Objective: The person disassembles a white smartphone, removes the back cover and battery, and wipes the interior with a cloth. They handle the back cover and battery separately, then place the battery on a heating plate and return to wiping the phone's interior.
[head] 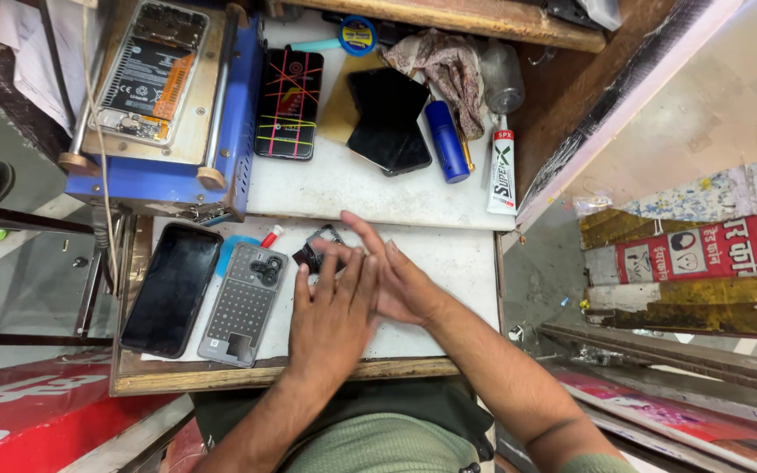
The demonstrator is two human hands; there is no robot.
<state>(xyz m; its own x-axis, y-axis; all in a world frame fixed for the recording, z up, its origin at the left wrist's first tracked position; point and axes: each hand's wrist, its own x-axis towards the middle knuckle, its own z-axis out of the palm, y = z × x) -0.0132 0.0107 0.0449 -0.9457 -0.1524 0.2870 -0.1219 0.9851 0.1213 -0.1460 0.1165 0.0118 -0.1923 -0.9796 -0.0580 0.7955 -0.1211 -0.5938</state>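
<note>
My left hand [330, 317] lies flat with fingers spread on the white worktop [449, 263], laid over my right hand [396, 278]. My right hand's fingers stretch left toward a small dark phone part [317, 248] and touch its edge; whether they grip it I cannot tell. To the left lie a grey phone back cover [243, 302] with a camera cut-out and a black phone [172, 289] screen up.
A blue machine [168, 96] holding an opened phone stands at the back left. Behind it lie a black phone with coloured lines [289, 103], stacked dark screens [389, 118], a blue cylinder [446, 142], a white glue tube [502, 162] and a crumpled cloth [444, 66]. A small red-capped tube [271, 236] lies near the cover.
</note>
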